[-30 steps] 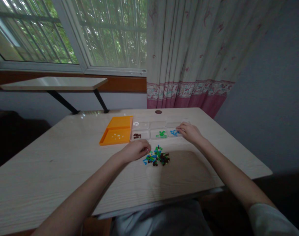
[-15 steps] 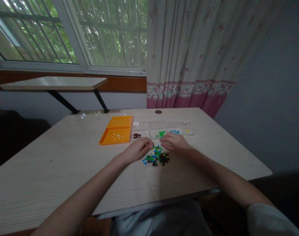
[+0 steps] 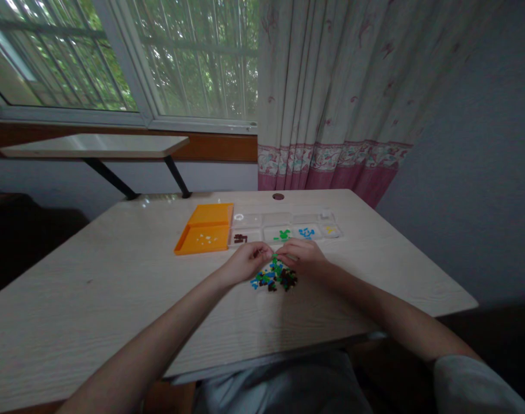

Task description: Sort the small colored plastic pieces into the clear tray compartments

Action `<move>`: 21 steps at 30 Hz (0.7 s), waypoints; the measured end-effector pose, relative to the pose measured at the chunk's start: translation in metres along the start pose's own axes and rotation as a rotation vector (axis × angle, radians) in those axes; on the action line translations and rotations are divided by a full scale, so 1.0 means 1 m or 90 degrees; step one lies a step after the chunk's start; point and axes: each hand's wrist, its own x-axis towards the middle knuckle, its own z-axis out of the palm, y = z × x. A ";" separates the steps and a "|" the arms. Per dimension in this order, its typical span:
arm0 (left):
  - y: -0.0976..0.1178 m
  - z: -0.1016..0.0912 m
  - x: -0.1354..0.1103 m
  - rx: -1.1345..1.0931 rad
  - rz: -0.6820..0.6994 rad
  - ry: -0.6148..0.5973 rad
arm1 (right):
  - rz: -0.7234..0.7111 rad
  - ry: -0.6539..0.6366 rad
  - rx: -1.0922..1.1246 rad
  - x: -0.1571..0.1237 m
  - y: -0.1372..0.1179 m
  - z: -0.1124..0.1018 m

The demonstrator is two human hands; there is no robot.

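Observation:
My left hand (image 3: 250, 260) and my right hand (image 3: 303, 256) meet fingertip to fingertip above the far end of a loose pile of tiny plastic bricks (image 3: 273, 279). The pile mixes green, blue, dark brown and a few lighter pieces. Both hands are closed in a pinch, and a small green brick (image 3: 275, 255) shows between their fingertips. Just beyond them lies a clear divided tray (image 3: 276, 218). Its near compartments hold brown bricks (image 3: 240, 238), green bricks (image 3: 283, 234), blue bricks (image 3: 306, 233) and yellow bricks (image 3: 330, 229).
Left of the clear tray, an open orange case (image 3: 210, 214) holds several small white pieces (image 3: 207, 238). A raised shelf (image 3: 115, 145) on black legs stands at the table's back left. The pale wooden table (image 3: 115, 299) ends close to my lap. A curtain (image 3: 326, 103) hangs behind.
My right hand has moved left and slightly down from the tray's near edge to meet my left hand. The blue bricks in the tray show more fully.

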 end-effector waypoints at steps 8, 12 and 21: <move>0.000 -0.010 -0.002 0.278 0.102 -0.008 | 0.066 0.011 -0.016 0.003 0.013 -0.016; 0.001 -0.008 -0.001 0.440 0.142 -0.066 | 0.111 0.046 0.002 0.005 0.020 -0.024; -0.004 -0.004 0.003 0.498 0.151 -0.080 | 0.101 0.091 -0.008 0.007 0.020 -0.024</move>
